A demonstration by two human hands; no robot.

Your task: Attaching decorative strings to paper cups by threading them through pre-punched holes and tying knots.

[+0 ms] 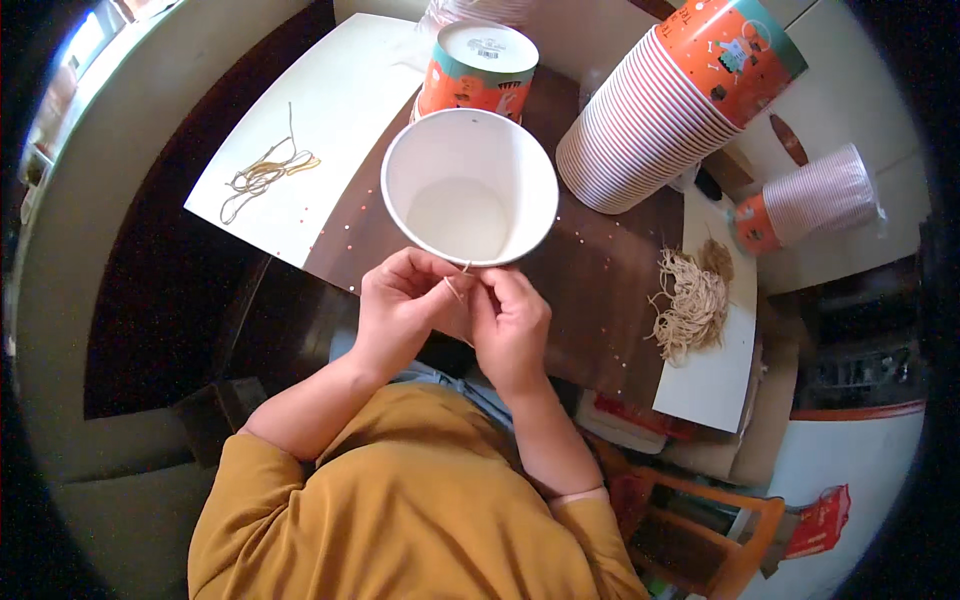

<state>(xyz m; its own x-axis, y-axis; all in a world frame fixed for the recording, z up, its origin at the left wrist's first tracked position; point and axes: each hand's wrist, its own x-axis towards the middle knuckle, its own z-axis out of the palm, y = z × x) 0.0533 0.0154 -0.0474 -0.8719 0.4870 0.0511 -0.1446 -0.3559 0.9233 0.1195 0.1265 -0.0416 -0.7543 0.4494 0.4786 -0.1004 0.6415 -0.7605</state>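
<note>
A large white-lined paper bucket [528, 190] tilts with its open mouth toward me at the table's near edge. A small hole shows in its far rim. My left hand [395, 305] is closed at the near rim, with thumb and fingers pinching a thin beige string [455, 290]. Beside it, my right hand [512, 325] is closed too, its fingertips on the same string just below the rim. The fingers hide most of the string and the spot where it meets the bucket.
An upside-down orange and green bucket [487, 52] stands behind. Tall nested buckets [650, 120] lean at the back right, with a wrapped stack [815, 200] beyond. Beige strings [692, 300] lie on white board at right, darker cords [262, 180] at left. A wooden chair [735, 535] stands lower right.
</note>
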